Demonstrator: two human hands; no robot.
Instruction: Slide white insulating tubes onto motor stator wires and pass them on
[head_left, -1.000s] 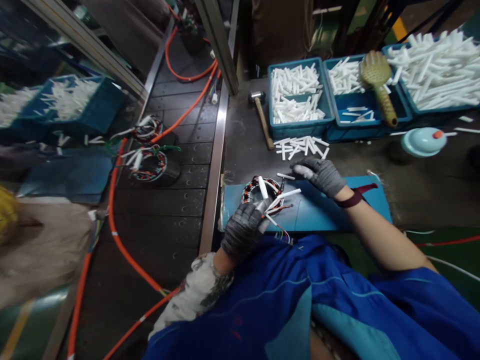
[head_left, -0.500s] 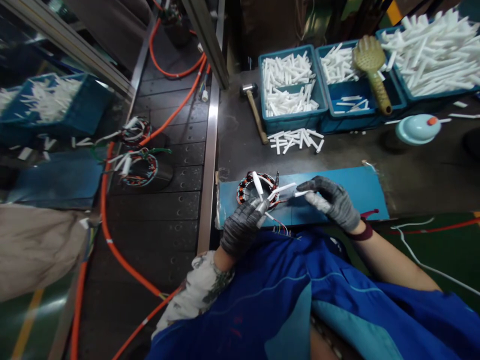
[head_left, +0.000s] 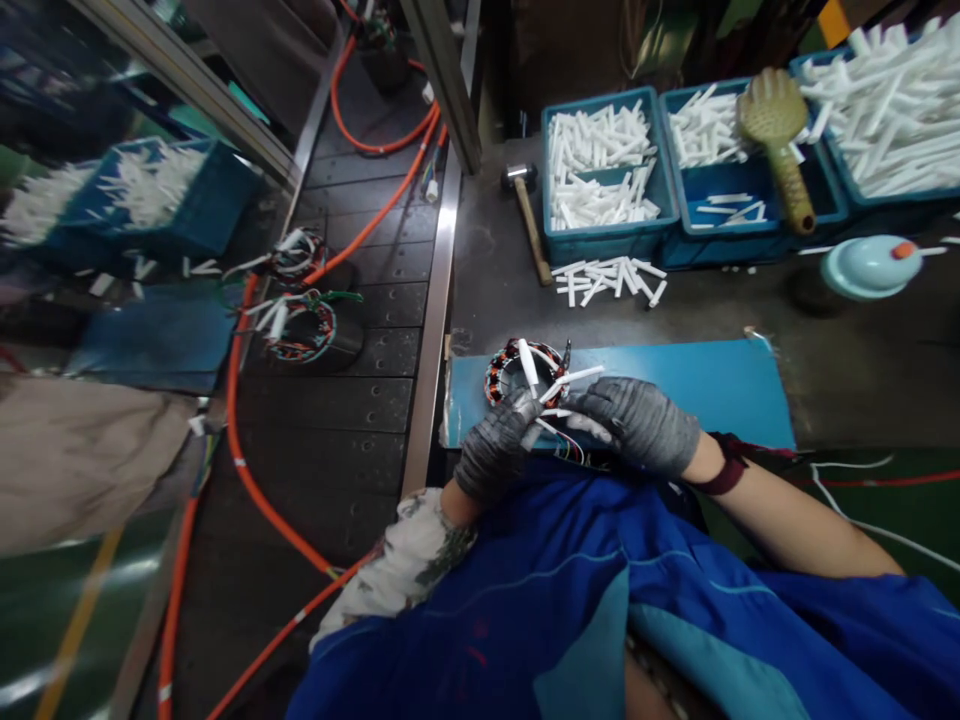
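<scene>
Lying on the blue mat (head_left: pixel 697 380): wound stator ring (head_left: pixel 495 382), orange and black windings, open middle, at the mat's left end.
Left hand (head_left: pixel 495 450): gray-gloved, at the ring's near side, thumb and fingers pinching the white-sleeved leads (head_left: pixel 547 391) where they leave the windings.
Right hand (head_left: pixel 637 420): gray-gloved, just right of the ring; fingertips drawn together, seemingly pinching a short white tube (head_left: pixel 556 412) between the two hands. How firmly, cannot tell.
White sleeves: one thick sleeve (head_left: pixel 529 365) leans over the ring's opening; a thinner one (head_left: pixel 581 375) sticks out to its right.
Colored wires (head_left: pixel 572 448): bare of sleeve, trailing on the ring's near side.
Loose tubes (head_left: pixel 611 278): heaped beyond the ring; hammer (head_left: pixel 534 225) beside them, blue bin (head_left: pixel 611 243) farther back.
Stator handling: probably dense and heavy, rigid in the body; windings likely easy to scuff. Best held by the outer wall, not the leads.
Tube handling: likely feather-light, smooth, somewhat stiff, apt to slip in knit gloves. Best held mid-length, softly, so the bore stays round.
Lead handling: limp, likely springy; best steadied close to the windings.
</scene>
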